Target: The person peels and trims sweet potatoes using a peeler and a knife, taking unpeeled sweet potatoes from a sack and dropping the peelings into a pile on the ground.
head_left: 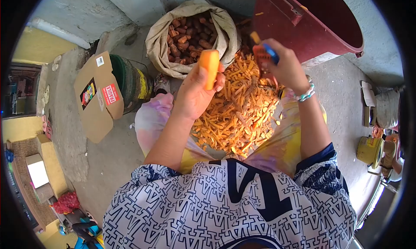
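Observation:
My left hand point(193, 92) is closed around a peeled orange root vegetable point(209, 67), perhaps a carrot or sweet potato, held upright above the pile. To its right, my right hand point(286, 66) grips a blue-handled peeler point(271, 54), blurred, with an orange strip point(255, 37) beside its far end. The two hands are apart, and the tool does not touch the root. Below them, a large heap of orange peelings point(238, 114) covers the floor between my legs. Beyond my left hand stands an open cloth sack point(158, 45) of brownish unpeeled roots point(190, 34).
A big dark red tub point(312, 30) leans at the back right. On the left, a cardboard piece point(93, 99) rests against a green bucket point(138, 82). Farther right are a yellow bucket point(369, 150) and part of another person point(392, 156). A wall runs behind.

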